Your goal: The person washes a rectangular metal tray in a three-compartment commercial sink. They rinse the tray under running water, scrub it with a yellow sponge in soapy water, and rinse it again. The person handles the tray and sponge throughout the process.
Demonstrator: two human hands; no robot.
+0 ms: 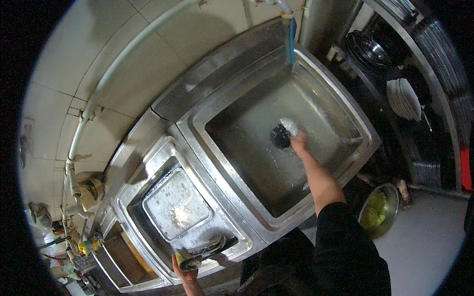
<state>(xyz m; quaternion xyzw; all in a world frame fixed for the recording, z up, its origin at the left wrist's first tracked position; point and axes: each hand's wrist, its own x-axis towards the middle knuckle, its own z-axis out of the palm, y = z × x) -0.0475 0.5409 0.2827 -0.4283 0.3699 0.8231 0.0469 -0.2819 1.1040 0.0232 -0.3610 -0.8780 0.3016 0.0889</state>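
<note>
My right hand [299,142] reaches into the large stainless-steel sink basin [255,174], which holds cloudy water. Its fingers are closed on a shiny whitish object [289,125], too blurred to name. Right beside that object is a dark round shape [280,136]; whether it is the drain or a separate item I cannot tell. At the front edge of the smaller basin [148,225], my left hand [187,275] grips a yellow and grey piece [188,259] that looks like a scouring sponge. A square metal tray [177,205] with sudsy liquid sits in that basin, near some dark, partly hidden items [213,242].
A tap with a blue hose [290,40] hangs over the large basin's back corner. Further left is a narrow compartment [122,255]. On the right, a rack holds stacked white plates [403,99]. A metal bowl of yellow-green items [378,211] stands low beside my right arm.
</note>
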